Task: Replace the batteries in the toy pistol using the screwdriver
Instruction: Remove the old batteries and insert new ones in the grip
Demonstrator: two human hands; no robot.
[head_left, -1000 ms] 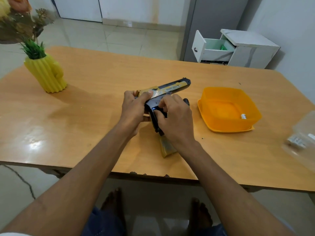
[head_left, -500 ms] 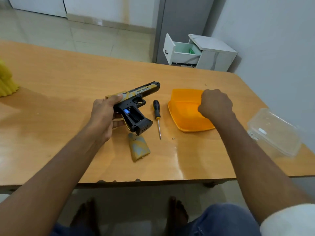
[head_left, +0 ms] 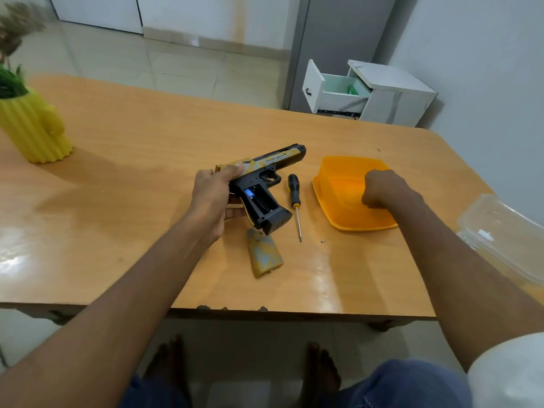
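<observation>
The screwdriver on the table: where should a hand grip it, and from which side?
Probably by the black handle, from above. The screwdriver lies flat, with its handle pointing away and thin shaft towards the person. The pistol lies close on its left, so approach slightly from the right.

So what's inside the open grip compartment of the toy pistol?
In the toy pistol, the battery compartment shows one blue-tipped battery at its upper left. The rest looks dark and empty; the left hand covers the grip's rear.
</observation>
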